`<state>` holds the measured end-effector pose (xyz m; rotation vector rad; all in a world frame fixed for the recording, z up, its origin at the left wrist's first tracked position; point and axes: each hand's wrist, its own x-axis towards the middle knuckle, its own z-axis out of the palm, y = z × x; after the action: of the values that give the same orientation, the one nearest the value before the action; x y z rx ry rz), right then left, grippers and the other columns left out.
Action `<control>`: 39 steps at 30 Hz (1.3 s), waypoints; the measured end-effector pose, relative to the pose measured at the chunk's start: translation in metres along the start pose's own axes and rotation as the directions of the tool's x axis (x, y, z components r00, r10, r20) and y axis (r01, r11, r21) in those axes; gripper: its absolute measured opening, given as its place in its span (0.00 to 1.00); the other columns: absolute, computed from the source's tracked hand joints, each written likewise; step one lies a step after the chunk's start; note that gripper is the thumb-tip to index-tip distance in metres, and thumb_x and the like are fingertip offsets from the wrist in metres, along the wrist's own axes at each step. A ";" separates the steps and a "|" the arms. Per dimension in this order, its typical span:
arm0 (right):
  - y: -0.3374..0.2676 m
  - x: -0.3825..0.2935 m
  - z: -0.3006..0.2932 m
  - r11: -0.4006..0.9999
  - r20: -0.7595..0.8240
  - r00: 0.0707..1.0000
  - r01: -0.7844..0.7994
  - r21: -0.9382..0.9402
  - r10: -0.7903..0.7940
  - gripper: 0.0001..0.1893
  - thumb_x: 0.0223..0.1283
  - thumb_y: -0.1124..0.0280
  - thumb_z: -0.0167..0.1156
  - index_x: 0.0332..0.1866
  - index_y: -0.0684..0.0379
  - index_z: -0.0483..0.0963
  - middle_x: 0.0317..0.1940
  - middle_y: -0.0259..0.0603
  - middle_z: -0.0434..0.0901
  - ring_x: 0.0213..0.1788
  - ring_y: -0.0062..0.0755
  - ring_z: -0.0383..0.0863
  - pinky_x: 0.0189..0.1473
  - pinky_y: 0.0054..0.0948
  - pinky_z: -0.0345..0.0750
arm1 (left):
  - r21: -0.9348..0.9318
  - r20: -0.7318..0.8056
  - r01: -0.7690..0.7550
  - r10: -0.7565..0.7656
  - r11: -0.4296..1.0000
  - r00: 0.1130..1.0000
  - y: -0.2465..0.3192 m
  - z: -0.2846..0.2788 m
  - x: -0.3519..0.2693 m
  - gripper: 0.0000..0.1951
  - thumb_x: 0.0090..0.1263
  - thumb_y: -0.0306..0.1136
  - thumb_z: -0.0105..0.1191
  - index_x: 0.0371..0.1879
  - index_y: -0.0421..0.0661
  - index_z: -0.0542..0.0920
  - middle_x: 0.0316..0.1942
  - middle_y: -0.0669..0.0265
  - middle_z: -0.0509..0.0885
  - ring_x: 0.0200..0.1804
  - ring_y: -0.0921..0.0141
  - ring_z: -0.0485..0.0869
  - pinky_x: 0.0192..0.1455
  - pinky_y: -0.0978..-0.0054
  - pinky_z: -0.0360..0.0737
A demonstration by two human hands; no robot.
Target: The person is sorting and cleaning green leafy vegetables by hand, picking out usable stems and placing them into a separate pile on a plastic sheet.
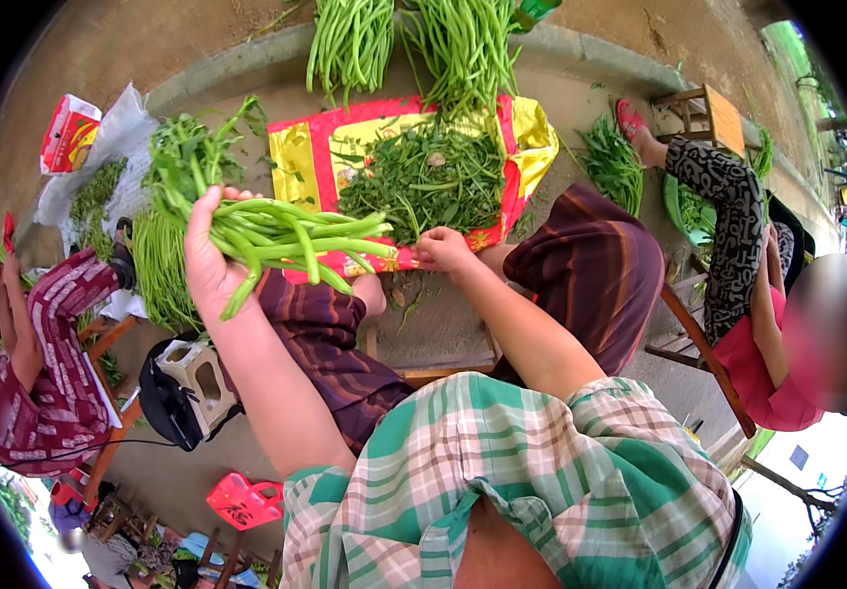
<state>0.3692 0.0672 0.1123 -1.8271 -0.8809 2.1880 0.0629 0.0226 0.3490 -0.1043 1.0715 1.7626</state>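
Observation:
My left hand point(213, 254) is closed around a bunch of green leafy vegetable stems point(283, 232), their cut ends to the right and their leaves at the upper left. To the right of those ends, my right hand point(442, 250) has its thumb and fingertips pinched together at the front edge of a red and yellow plastic sheet or bag point(294, 162). Whether anything thin is between these fingers, I cannot tell. A heap of loose green leaves and trimmings point(438, 177) lies on the sheet, just beyond my right hand.
Two big bundles of green stems point(353, 44) lie beyond the sheet by a concrete curb point(261, 59). Another bundle point(162, 265) is at left, near a black bag point(165, 397). People sit on either side. A red plastic carrier point(243, 501) stands at lower left.

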 end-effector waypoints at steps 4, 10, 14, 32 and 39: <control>-0.068 -0.049 0.004 0.955 0.051 0.977 0.189 0.227 -0.205 0.08 0.62 0.72 0.63 0.43 0.60 0.74 0.36 0.36 0.83 0.35 0.23 0.83 0.42 0.27 0.85 | 0.104 0.195 0.097 -0.116 0.990 0.974 -0.012 0.005 -0.008 0.10 0.70 0.35 0.57 0.35 0.39 0.81 0.32 0.58 0.85 0.40 0.64 0.85 0.53 0.64 0.83; -0.144 -0.152 0.023 0.731 -0.052 0.813 0.548 0.405 -0.580 0.08 0.64 0.74 0.64 0.45 0.61 0.73 0.38 0.35 0.82 0.35 0.21 0.82 0.43 0.23 0.83 | 0.193 0.297 0.141 -0.195 0.971 0.935 -0.043 0.019 -0.029 0.11 0.69 0.35 0.58 0.40 0.38 0.81 0.33 0.57 0.87 0.39 0.63 0.88 0.46 0.64 0.87; -0.158 -0.200 0.044 0.548 -0.109 0.603 0.775 0.315 -0.790 0.08 0.64 0.76 0.64 0.44 0.63 0.73 0.36 0.31 0.80 0.36 0.16 0.80 0.41 0.18 0.80 | 0.124 0.453 0.202 -0.237 0.971 0.860 -0.061 0.029 -0.044 0.26 0.71 0.34 0.53 0.64 0.32 0.70 0.46 0.54 0.86 0.42 0.64 0.87 0.49 0.64 0.87; -0.131 -0.264 0.053 0.303 0.190 0.373 0.898 -0.318 -0.908 0.08 0.62 0.73 0.64 0.43 0.64 0.78 0.37 0.40 0.78 0.35 0.27 0.83 0.40 0.26 0.81 | -0.015 0.650 0.134 -0.092 0.991 0.754 -0.041 0.037 -0.097 0.12 0.68 0.34 0.56 0.44 0.42 0.73 0.42 0.64 0.77 0.51 0.67 0.79 0.66 0.65 0.76; -0.100 -0.256 0.017 0.506 0.125 0.538 0.835 -0.216 -0.834 0.08 0.68 0.71 0.61 0.46 0.63 0.78 0.36 0.31 0.80 0.37 0.16 0.78 0.42 0.20 0.77 | -0.098 0.660 -0.254 0.254 0.962 0.707 0.072 0.023 -0.130 0.29 0.66 0.36 0.58 0.64 0.35 0.66 0.39 0.69 0.73 0.43 0.71 0.76 0.58 0.66 0.80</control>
<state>0.3911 0.0213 0.3831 -1.0306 -1.6666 1.4585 0.0762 -0.0594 0.4738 0.6751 0.5591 1.8193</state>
